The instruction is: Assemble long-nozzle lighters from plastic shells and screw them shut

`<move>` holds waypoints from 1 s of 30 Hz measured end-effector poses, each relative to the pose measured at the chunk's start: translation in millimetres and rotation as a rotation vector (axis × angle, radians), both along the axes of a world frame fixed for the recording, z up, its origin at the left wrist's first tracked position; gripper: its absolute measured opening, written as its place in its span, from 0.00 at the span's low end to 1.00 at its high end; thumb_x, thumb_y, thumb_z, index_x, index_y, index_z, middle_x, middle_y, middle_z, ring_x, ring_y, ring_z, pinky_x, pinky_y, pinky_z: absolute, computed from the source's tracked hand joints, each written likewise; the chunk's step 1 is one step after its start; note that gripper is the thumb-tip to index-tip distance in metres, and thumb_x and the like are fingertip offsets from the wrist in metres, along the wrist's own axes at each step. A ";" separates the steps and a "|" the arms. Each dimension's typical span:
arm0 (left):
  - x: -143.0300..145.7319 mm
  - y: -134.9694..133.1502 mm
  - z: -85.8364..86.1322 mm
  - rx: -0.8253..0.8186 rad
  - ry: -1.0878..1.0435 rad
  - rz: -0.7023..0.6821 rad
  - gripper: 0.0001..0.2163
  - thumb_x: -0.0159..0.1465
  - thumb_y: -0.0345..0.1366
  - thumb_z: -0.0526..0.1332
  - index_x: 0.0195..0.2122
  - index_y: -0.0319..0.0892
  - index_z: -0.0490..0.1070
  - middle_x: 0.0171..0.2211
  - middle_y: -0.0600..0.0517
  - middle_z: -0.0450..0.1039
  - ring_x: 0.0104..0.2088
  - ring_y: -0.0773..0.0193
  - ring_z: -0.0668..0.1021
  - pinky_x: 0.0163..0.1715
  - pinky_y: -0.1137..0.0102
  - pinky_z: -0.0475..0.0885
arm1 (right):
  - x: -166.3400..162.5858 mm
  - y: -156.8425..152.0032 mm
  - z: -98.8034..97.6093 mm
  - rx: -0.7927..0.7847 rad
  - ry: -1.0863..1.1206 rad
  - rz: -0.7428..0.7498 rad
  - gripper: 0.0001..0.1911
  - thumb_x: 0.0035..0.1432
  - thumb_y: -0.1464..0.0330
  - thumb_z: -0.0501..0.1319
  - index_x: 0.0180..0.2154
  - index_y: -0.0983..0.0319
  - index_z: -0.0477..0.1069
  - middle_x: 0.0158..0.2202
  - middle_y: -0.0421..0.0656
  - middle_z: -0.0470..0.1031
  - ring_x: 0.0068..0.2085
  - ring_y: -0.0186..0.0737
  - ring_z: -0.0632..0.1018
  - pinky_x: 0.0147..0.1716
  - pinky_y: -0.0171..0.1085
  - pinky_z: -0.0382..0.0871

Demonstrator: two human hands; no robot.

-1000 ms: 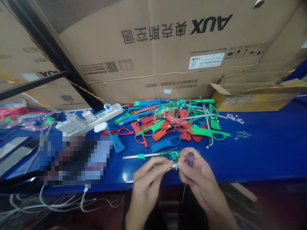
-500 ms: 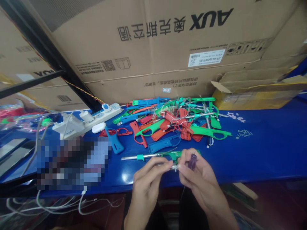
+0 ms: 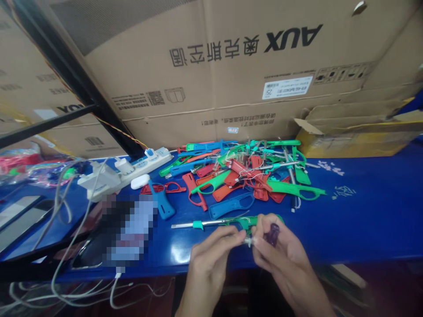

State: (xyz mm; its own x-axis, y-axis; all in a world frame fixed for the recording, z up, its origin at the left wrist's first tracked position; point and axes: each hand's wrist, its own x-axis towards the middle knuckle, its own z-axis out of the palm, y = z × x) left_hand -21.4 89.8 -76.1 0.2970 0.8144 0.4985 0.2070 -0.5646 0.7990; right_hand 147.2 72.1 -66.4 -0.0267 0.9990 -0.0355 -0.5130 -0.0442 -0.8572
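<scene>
My left hand (image 3: 213, 255) is closed, its thumb and fingers pinching a small whitish clear part (image 3: 248, 241). My right hand (image 3: 280, 255) is closed round a screwdriver with a dark purple handle (image 3: 272, 234), and its fingertips meet the same small part. Just behind both hands lies a long-nosed gas lighter, with a metal tube (image 3: 214, 223) and a green handle shell (image 3: 244, 223) partly hidden by my fingers. Beyond it spreads a pile of red, green and blue lighter shells (image 3: 231, 205) with metal tubes and thin white wires among them.
A power strip (image 3: 145, 163) with plugs and a phone (image 3: 132, 233) on a white cable are at left. Small pink pieces (image 3: 330, 167) and tiny screws or pins (image 3: 344, 191) lie at right. An open carton (image 3: 350, 141) and a large cardboard sheet (image 3: 231, 66) stand behind.
The whole view has shifted slightly, so everything appears lower and a little to the right. Both hands keep the same hold, close together.
</scene>
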 end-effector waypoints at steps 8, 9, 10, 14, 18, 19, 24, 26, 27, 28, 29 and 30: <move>6.4 -0.1 -1.8 -0.026 -0.071 0.015 0.15 0.71 0.25 0.58 0.50 0.47 0.81 0.43 0.49 0.80 0.39 0.67 0.82 0.39 0.77 0.75 | 0.4 -0.1 -3.1 0.015 -0.010 0.008 0.14 0.61 0.62 0.69 0.34 0.59 0.65 0.30 0.35 0.60 0.24 0.26 0.60 0.21 0.29 0.53; 6.0 0.4 -1.4 -0.027 -0.073 0.006 0.15 0.71 0.25 0.58 0.50 0.47 0.81 0.43 0.49 0.80 0.39 0.67 0.82 0.40 0.77 0.76 | 0.5 0.0 -2.7 0.015 -0.012 0.013 0.14 0.61 0.62 0.69 0.34 0.59 0.65 0.30 0.35 0.60 0.24 0.26 0.60 0.21 0.29 0.53; 5.3 1.0 -0.8 -0.025 -0.073 -0.008 0.15 0.71 0.25 0.58 0.50 0.47 0.81 0.43 0.49 0.80 0.39 0.67 0.82 0.40 0.77 0.76 | 0.6 0.1 -2.2 0.015 -0.015 0.015 0.14 0.61 0.62 0.69 0.34 0.59 0.65 0.30 0.35 0.60 0.24 0.26 0.60 0.21 0.29 0.53; 0.9 1.9 0.4 -0.028 -0.054 -0.067 0.17 0.71 0.25 0.57 0.54 0.48 0.79 0.44 0.48 0.79 0.38 0.66 0.82 0.37 0.76 0.77 | 0.7 0.0 -0.8 0.019 -0.037 0.006 0.14 0.62 0.62 0.68 0.33 0.59 0.65 0.31 0.35 0.60 0.25 0.26 0.61 0.22 0.29 0.54; -3.0 0.0 -0.9 -0.077 -0.051 -0.048 0.18 0.72 0.25 0.57 0.54 0.51 0.78 0.44 0.50 0.78 0.38 0.67 0.80 0.38 0.75 0.76 | 3.5 -0.7 -1.7 -0.002 -0.076 0.065 0.11 0.63 0.61 0.67 0.40 0.58 0.67 0.32 0.35 0.62 0.24 0.25 0.61 0.22 0.30 0.53; -3.7 -0.6 -1.3 -0.089 -0.050 -0.052 0.17 0.72 0.25 0.57 0.55 0.52 0.78 0.44 0.50 0.78 0.37 0.67 0.79 0.36 0.75 0.76 | 4.6 -0.9 -1.6 -0.008 -0.085 0.091 0.12 0.63 0.61 0.67 0.42 0.57 0.67 0.32 0.35 0.62 0.24 0.25 0.60 0.22 0.30 0.52; -4.7 -3.1 -0.1 -0.109 -0.094 -0.073 0.15 0.72 0.26 0.57 0.53 0.50 0.78 0.43 0.50 0.75 0.26 0.73 0.72 0.26 0.77 0.69 | 10.3 -1.1 2.6 -0.018 -0.119 0.211 0.12 0.64 0.59 0.66 0.41 0.58 0.69 0.31 0.35 0.60 0.25 0.26 0.58 0.22 0.31 0.49; -4.5 -3.8 0.7 -0.109 -0.107 -0.088 0.15 0.72 0.26 0.57 0.53 0.50 0.77 0.43 0.50 0.75 0.25 0.74 0.70 0.25 0.77 0.69 | 11.5 -1.3 3.5 -0.007 -0.134 0.230 0.12 0.64 0.59 0.66 0.41 0.58 0.69 0.33 0.35 0.61 0.26 0.26 0.58 0.23 0.31 0.50; -4.4 -4.1 0.8 -0.110 -0.105 -0.094 0.15 0.72 0.26 0.57 0.53 0.50 0.77 0.43 0.51 0.75 0.25 0.74 0.70 0.26 0.76 0.69 | 11.9 -1.6 3.4 -0.002 -0.138 0.230 0.11 0.64 0.59 0.66 0.41 0.58 0.70 0.33 0.36 0.61 0.27 0.27 0.59 0.24 0.31 0.51; -4.4 -4.4 0.8 -0.112 -0.097 -0.099 0.15 0.72 0.26 0.58 0.53 0.51 0.77 0.43 0.51 0.75 0.26 0.74 0.70 0.27 0.76 0.69 | 12.0 -2.0 2.9 0.003 -0.140 0.228 0.11 0.64 0.59 0.66 0.41 0.57 0.70 0.34 0.36 0.62 0.28 0.27 0.59 0.24 0.30 0.52; -4.4 -4.5 0.5 -0.115 -0.088 -0.098 0.15 0.72 0.26 0.58 0.53 0.51 0.77 0.44 0.51 0.75 0.26 0.74 0.71 0.27 0.76 0.69 | 12.0 -2.6 2.1 0.005 -0.138 0.220 0.11 0.64 0.59 0.67 0.42 0.57 0.70 0.34 0.36 0.62 0.28 0.28 0.60 0.25 0.30 0.52; -4.4 -4.6 0.1 -0.117 -0.081 -0.095 0.15 0.72 0.26 0.58 0.53 0.51 0.77 0.44 0.51 0.75 0.26 0.74 0.71 0.27 0.76 0.69 | 11.9 -3.3 1.1 0.008 -0.134 0.210 0.12 0.63 0.59 0.67 0.43 0.56 0.70 0.34 0.37 0.63 0.29 0.29 0.61 0.25 0.30 0.53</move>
State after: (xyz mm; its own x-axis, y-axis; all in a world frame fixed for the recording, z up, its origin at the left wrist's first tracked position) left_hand -25.8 85.1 -76.1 0.3379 0.8386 0.4272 0.0898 -0.4806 0.8724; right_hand 159.1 68.8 -65.3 -0.2289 0.9724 -0.0445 -0.3748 -0.1302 -0.9179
